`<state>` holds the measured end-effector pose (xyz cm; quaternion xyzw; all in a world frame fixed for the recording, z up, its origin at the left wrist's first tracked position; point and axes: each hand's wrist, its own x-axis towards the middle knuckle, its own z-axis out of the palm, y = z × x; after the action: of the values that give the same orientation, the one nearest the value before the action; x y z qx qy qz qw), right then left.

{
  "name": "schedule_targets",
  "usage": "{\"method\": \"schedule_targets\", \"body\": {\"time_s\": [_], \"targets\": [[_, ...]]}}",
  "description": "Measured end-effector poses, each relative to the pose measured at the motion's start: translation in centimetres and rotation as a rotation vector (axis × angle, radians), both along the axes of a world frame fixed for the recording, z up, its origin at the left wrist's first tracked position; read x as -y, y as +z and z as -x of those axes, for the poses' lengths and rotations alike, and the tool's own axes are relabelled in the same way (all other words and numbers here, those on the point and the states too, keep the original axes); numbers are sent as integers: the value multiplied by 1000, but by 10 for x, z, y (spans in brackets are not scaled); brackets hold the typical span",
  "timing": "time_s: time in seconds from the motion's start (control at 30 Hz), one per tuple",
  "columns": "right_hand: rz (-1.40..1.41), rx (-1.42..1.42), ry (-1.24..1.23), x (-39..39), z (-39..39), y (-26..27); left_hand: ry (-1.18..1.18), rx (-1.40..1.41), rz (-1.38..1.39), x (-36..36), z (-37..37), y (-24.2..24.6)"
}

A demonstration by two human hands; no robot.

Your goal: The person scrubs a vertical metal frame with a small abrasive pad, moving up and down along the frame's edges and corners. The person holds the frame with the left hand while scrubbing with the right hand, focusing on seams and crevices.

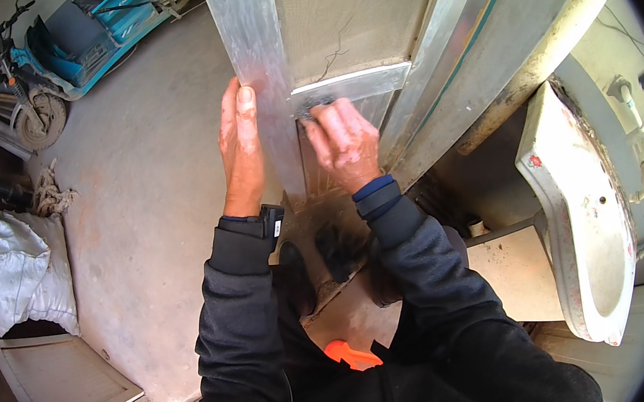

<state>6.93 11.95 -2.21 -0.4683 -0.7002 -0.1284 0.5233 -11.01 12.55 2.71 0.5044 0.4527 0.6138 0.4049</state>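
Observation:
Upright before me stands a metal-framed screen door [256,55], its mesh panel [356,15] above a crossbar [379,80]. My left hand [241,141] rests against the outer edge of the door's stile, thumb on the metal and the other fingers behind, partly hidden. In my right hand [346,138] is a dark, wiry scouring pad [314,105], pressed on the crossbar near its joint with the stile; the pad is blurred. A thin twig-like strand [338,55] lies on the mesh just above the crossbar.
A white ceramic washbasin [606,246] and a stained pipe [525,58] stand on the right, beside the door frame [492,44]. On the left are a blue cargo tricycle [89,61], a white woven sack [25,264] and a panelled wooden piece [67,376]. An orange object [351,356] shows below my arms.

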Motion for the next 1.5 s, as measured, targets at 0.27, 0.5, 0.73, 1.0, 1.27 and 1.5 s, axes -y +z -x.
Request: {"method": "schedule_targets", "body": {"time_s": [0.27,0.5,0.73,1.0,1.27,1.5], "targets": [[-26,-167,-81,-1,-12,6,52,-46,-4,1,-1,2],[15,-71,-112,1,-8,-3,39,-49,11,3,2,2],[-16,131,36,3,12,-2,28,-16,0,1,0,-1],[103,-633,-219,-9,-49,9,58,-49,23,2,2,1],[-13,-97,-14,-3,-49,8,33,-16,-2,6,-3,3],[-39,-302,-130,-7,-47,29,55,-24,-1,6,-4,-3]]}}
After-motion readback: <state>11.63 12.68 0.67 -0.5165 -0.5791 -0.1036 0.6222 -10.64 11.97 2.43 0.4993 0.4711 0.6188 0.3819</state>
